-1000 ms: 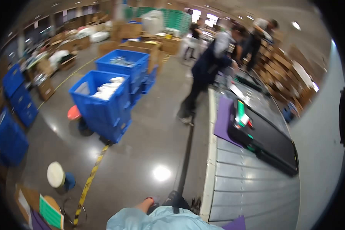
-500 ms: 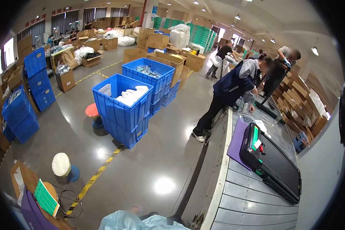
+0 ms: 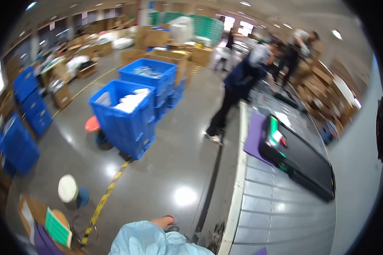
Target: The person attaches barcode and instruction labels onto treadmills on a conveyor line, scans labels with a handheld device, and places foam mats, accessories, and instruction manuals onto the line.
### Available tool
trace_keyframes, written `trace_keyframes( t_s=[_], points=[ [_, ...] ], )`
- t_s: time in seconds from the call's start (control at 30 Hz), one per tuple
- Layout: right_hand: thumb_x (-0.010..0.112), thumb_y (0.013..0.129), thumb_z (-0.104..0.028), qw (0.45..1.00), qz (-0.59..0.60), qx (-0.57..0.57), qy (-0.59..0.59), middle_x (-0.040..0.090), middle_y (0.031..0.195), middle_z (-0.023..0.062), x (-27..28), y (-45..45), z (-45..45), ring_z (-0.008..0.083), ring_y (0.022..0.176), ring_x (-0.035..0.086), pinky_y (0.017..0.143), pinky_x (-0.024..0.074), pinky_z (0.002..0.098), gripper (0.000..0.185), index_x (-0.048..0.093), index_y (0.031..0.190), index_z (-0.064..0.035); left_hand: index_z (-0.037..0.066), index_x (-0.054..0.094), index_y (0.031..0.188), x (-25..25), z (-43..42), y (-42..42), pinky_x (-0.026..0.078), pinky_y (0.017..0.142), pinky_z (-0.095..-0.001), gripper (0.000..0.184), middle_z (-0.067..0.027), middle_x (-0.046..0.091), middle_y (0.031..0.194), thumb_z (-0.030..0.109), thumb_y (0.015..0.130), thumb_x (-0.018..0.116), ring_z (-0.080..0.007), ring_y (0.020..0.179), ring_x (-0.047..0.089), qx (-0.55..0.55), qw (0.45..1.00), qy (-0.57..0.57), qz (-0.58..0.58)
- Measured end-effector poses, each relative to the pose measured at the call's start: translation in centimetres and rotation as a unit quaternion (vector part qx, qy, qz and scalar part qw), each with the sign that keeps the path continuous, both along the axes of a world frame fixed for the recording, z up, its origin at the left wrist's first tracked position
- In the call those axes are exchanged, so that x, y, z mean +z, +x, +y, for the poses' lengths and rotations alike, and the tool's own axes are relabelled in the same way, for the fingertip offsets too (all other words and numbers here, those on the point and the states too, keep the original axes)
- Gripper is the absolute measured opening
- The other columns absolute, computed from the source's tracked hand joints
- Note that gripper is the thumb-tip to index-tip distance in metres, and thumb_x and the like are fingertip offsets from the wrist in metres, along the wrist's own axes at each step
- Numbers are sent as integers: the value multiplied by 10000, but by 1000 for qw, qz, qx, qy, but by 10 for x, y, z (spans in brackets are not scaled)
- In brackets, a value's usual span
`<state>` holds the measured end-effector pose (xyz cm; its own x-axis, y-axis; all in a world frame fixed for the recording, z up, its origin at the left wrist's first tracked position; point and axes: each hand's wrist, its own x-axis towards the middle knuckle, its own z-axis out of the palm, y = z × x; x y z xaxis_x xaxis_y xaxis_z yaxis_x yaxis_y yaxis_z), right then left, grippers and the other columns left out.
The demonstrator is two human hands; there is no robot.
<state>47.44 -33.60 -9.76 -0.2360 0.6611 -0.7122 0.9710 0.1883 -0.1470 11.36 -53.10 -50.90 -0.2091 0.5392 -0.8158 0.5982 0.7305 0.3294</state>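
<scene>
Neither of my hands can be made out. Light blue clothing [image 3: 142, 238] fills the bottom middle, and beside it a bit of bare skin with a red band [image 3: 169, 219] shows; I cannot tell which limb it is. To the right runs a conveyor of metal slats [image 3: 264, 208]. A black walking pad treadmill [image 3: 300, 157], with a green label and a red piece at its near end, lies on it over a purple sheet [image 3: 254, 138]. The tip of another purple piece [image 3: 261, 251] pokes in at the bottom edge; what holds it, if anything, is hidden.
A person in a dark vest [image 3: 247, 72] leans over the far conveyor, with others beyond. Blue crates [image 3: 123, 123] stand stacked on the floor near a red stool [image 3: 92, 124] and a white-topped stool [image 3: 68, 189]. Cardboard boxes [image 3: 323, 85] pile up behind the conveyor.
The view has shifted and blurred, so crates and conveyor sit further left and the treadmill higher. The red-banded skin and the purple tip at the bottom edge have come into sight.
</scene>
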Motion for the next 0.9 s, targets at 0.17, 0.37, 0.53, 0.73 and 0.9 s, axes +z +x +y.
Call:
trace_keyframes(
  t_s=[0.17,0.37,0.53,0.73,0.9],
  points=[
    [661,621,-404,989,13,-140,37,478,1060,250,-34,73,-91,358,1001,438,861,335,395,1042,-57,1287,-46,33,528,1021,158,40,31,379,834,-367,419,-165,534,1039,340,776,381,-328,947,503,-44,989,141,-28],
    [672,609,-411,952,91,-262,130,536,982,234,-65,73,-104,386,912,519,778,404,435,992,-6,1300,-193,20,538,1017,240,55,89,434,739,-297,319,-142,584,928,222,774,492,-203,848,559,-48,958,233,-161],
    [597,722,-314,831,263,-344,349,548,906,202,-106,83,-186,346,780,543,706,424,389,785,109,1295,-87,23,546,984,252,47,148,436,736,-303,246,-140,579,896,158,790,479,-223,819,561,-108,898,399,-152],
    [545,757,-210,730,345,-482,340,576,777,120,-115,116,-325,271,703,556,649,444,343,475,383,1176,-56,21,455,1075,322,79,273,395,808,-355,316,-180,456,1089,155,791,484,-316,955,474,-291,781,545,-86],
    [537,738,-234,699,221,-609,302,582,832,156,-116,173,-441,312,775,557,681,450,378,331,512,1017,-56,49,401,1160,311,124,381,300,905,-406,414,-207,345,1222,271,812,434,-392,1083,359,-398,701,591,-16]
  ],
)
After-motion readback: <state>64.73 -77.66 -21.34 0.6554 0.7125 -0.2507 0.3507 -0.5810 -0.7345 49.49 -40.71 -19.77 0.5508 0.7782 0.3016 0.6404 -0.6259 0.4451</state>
